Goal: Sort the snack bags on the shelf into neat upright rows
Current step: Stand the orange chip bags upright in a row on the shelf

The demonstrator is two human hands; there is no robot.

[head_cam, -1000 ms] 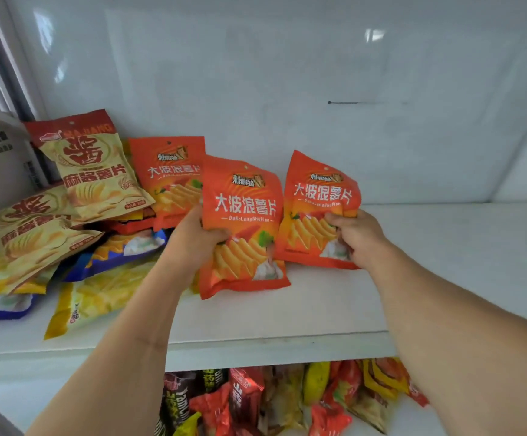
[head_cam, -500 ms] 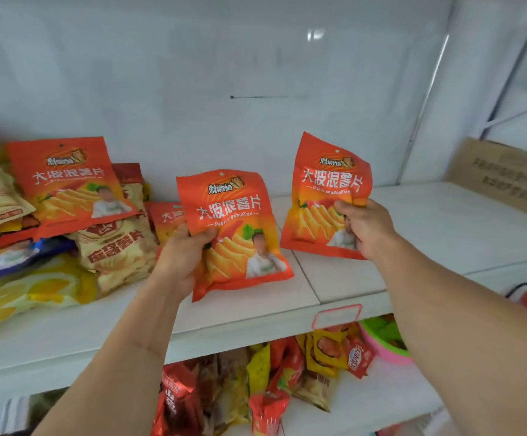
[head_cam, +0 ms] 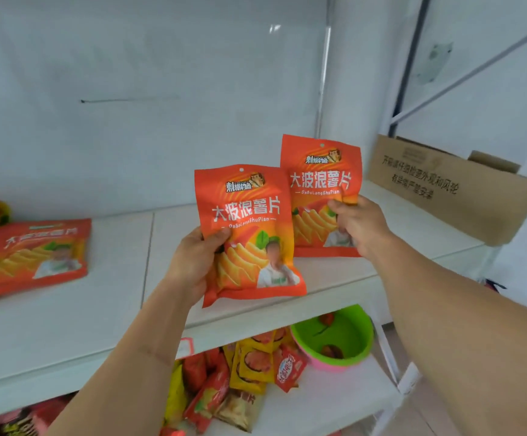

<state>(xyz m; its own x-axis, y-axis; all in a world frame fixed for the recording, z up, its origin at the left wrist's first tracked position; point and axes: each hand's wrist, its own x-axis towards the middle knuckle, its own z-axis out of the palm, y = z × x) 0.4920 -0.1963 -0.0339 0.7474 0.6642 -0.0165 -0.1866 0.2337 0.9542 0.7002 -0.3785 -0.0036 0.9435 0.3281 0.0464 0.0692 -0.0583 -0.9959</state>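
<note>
Snack bags, two of them, fill the middle of the frame, one in each hand, both upright with print facing the camera. The near bag (head_cam: 246, 228) sits centre, gripped at its lower left edge by the left hand (head_cam: 196, 262), thumb across the front and fingers curled behind. The far bag (head_cam: 320, 196) is just right of it and slightly higher, its left edge tucked behind the near bag; the right hand (head_cam: 361, 226) pinches its right side. Both hang above the bare white shelf (head_cam: 114, 294), near its front edge.

They are glossy orange-red film pouches, flat-sealed at top and bottom, each with a small hang hole at the top. They look puffed with air and probably weigh very little. The film looks slick and likely crinkles, and the chips inside would crush under a hard squeeze, so a light hold on the side edges or the sealed top strip seems safest. Standing them up will likely need the bottom seal spread flat or a lean against the back wall.

At the left edge a third bag (head_cam: 35, 253) of the same kind lies flat on the shelf, blurred. A brown cardboard box (head_cam: 444, 187) stands at the upper right. Below, a green bowl (head_cam: 334, 338) and a heap of mixed packets (head_cam: 240, 379) lie on the lower shelf.
</note>
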